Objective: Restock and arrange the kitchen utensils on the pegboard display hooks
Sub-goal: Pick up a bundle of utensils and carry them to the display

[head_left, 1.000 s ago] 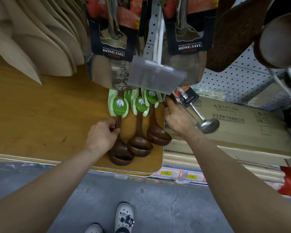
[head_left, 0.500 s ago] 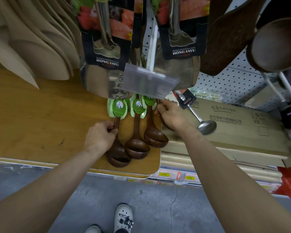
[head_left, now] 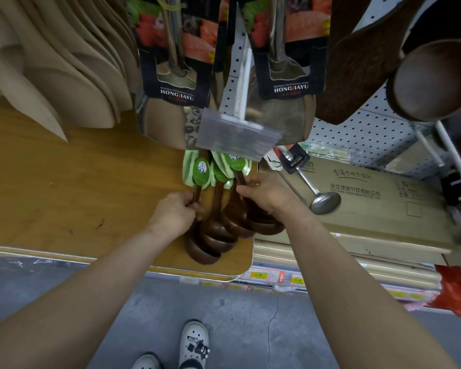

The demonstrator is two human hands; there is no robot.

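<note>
Under the clear price-tag holder (head_left: 237, 137), mid-frame: a cluster of dark wooden ladles (head_left: 224, 230), green tags (head_left: 201, 170) at the far end, bowls at the near end by the front edge of the table (head_left: 64, 187). Each long axis runs away from the person, tag end far and bowl end near. The handles fan slightly and the bowls overlap. The tag ends go under the holder, so I can't tell if they're on a hook of the pegboard (head_left: 357, 139) or loose. Left hand (head_left: 175, 213): fingers wrapped round the handle of the leftmost ladle (head_left: 201, 251), just below its tag. Right hand (head_left: 269, 191): thumb and fingertips pinching the handle of the rightmost ladle (head_left: 266, 225) high up, close under the tags. The middle ladles sit between the two hands, unheld. Both hands are on the stock, one per outer ladle, so neither is nearer. Judgement: the step is squaring up the bunch at its hook. Next move likely goes along the handle axis toward the tag holes, so the hidden hook tip is what matters. Risk: overlapping tags could snag each other. The steel ladle (head_left: 325, 202) with its black tag is just right of the right hand, in front of the cardboard box (head_left: 370, 209), untouched. Carded steel spatulas (head_left: 176, 75) hang above.
</note>
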